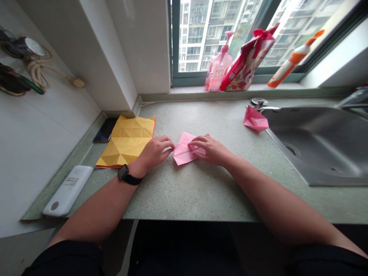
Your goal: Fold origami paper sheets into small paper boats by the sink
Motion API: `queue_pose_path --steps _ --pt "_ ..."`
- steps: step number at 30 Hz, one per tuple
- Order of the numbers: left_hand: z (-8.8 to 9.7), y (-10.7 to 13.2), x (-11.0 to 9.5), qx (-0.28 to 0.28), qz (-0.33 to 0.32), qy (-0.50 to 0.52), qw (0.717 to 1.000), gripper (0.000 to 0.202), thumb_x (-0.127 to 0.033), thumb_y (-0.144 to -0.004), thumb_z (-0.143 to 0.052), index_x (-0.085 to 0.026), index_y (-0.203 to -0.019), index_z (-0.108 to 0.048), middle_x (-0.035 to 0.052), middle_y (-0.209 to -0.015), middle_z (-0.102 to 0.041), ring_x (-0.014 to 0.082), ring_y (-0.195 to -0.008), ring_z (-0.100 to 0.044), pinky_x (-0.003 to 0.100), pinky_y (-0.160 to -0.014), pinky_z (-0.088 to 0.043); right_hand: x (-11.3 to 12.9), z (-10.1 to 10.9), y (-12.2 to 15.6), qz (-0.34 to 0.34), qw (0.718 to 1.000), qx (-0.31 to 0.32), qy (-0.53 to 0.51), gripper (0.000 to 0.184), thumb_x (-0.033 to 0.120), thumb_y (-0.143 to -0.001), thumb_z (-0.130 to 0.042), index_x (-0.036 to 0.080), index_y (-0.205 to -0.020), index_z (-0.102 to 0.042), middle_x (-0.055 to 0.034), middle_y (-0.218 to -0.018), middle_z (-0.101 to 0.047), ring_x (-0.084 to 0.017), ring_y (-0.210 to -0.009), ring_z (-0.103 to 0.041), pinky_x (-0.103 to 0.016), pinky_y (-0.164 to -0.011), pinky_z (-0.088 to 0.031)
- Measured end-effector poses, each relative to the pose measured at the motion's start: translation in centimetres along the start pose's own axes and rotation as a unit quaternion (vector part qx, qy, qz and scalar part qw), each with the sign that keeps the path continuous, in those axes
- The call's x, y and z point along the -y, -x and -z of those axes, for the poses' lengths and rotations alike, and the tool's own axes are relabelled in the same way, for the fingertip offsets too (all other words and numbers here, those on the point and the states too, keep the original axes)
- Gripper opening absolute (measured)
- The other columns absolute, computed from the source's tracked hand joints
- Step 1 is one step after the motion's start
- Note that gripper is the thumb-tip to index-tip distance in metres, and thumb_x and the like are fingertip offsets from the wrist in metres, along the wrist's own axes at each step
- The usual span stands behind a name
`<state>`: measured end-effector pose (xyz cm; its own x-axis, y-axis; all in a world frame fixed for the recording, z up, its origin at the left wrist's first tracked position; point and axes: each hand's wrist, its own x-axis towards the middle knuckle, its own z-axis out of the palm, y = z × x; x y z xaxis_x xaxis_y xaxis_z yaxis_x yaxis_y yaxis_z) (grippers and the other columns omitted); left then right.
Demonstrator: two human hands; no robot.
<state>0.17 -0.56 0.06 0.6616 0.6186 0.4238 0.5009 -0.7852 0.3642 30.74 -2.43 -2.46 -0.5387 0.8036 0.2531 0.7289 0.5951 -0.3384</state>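
Observation:
A pink sheet of paper (pixel 183 150), partly folded, lies on the green speckled counter (pixel 201 184). My left hand (pixel 156 150), with a black watch on the wrist, has curled fingers pressing the sheet's left edge. My right hand (pixel 209 149) lies on the sheet's right half, fingers bent and pinching a fold. A finished pink folded paper shape (pixel 254 120) sits apart, farther right by the sink.
A stack of creased yellow paper (pixel 128 140) lies to the left, with a dark phone (pixel 105 130) behind it and a white power bank (pixel 68 189) near the front edge. A steel sink (pixel 322 145) fills the right. Bottles and a red pouch (pixel 247 61) stand on the window sill.

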Motion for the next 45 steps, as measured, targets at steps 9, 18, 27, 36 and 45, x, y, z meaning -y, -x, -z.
queue_pose_path --steps 9,18,27,36,45 --pt "0.1 -0.2 -0.7 -0.111 -0.020 0.053 0.992 0.008 -0.018 -0.104 -0.071 -0.021 -0.098 -0.075 0.0066 -0.107 -0.077 0.0220 -0.101 -0.073 0.040 -0.094 -0.060 -0.3 -0.9 -0.2 0.033 0.998 -0.056 0.021 0.046 0.026 -0.090 -0.082 0.031 -0.135 -0.075 -0.0096 -0.141 -0.074 -0.032 -0.130 -0.069 -0.054 -0.112 -0.056" --pt "0.6 0.1 -1.6 -0.066 -0.053 0.106 0.991 0.008 -0.030 -0.106 -0.070 -0.024 -0.105 -0.076 0.0082 -0.116 -0.078 0.0232 -0.112 -0.073 0.044 -0.104 -0.060 0.2 0.5 -0.1 0.018 0.995 -0.096 0.025 0.029 0.014 -0.090 -0.070 0.032 -0.108 -0.084 -0.0051 -0.114 -0.082 -0.028 -0.108 -0.074 -0.047 -0.098 -0.057" --pt "1.7 0.8 -2.4 -0.127 -0.060 -0.014 0.990 0.070 -0.056 -0.098 -0.070 -0.028 -0.158 -0.046 0.0169 -0.155 -0.058 0.0377 -0.143 -0.055 0.060 -0.124 -0.044 1.9 2.0 -0.2 -0.097 0.927 -0.189 -0.310 0.022 0.047 -0.096 -0.075 0.028 -0.100 -0.085 -0.0069 -0.104 -0.083 -0.027 -0.098 -0.076 -0.047 -0.094 -0.061" --pt "1.2 0.6 -3.2 -0.141 -0.052 -0.094 0.984 0.045 -0.046 -0.099 -0.072 -0.030 -0.140 -0.060 0.0131 -0.156 -0.053 0.0365 -0.146 -0.051 0.062 -0.129 -0.036 1.9 1.0 -1.1 -0.267 0.715 -0.184 -0.620 0.047 0.054 -0.068 -0.101 0.023 -0.098 -0.082 -0.0071 -0.098 -0.083 -0.027 -0.096 -0.078 -0.049 -0.098 -0.065" --pt "0.4 0.4 -2.6 -0.042 -0.048 -0.018 0.998 0.052 -0.056 -0.101 -0.074 -0.025 -0.138 -0.057 0.0156 -0.146 -0.062 0.0344 -0.134 -0.060 0.053 -0.118 -0.049 0.6 -0.1 -0.7 -0.307 0.740 -0.090 -0.591 0.036 0.049 -0.074 -0.092 0.024 -0.096 -0.078 -0.0072 -0.093 -0.081 -0.025 -0.082 -0.076 -0.040 -0.074 -0.064"
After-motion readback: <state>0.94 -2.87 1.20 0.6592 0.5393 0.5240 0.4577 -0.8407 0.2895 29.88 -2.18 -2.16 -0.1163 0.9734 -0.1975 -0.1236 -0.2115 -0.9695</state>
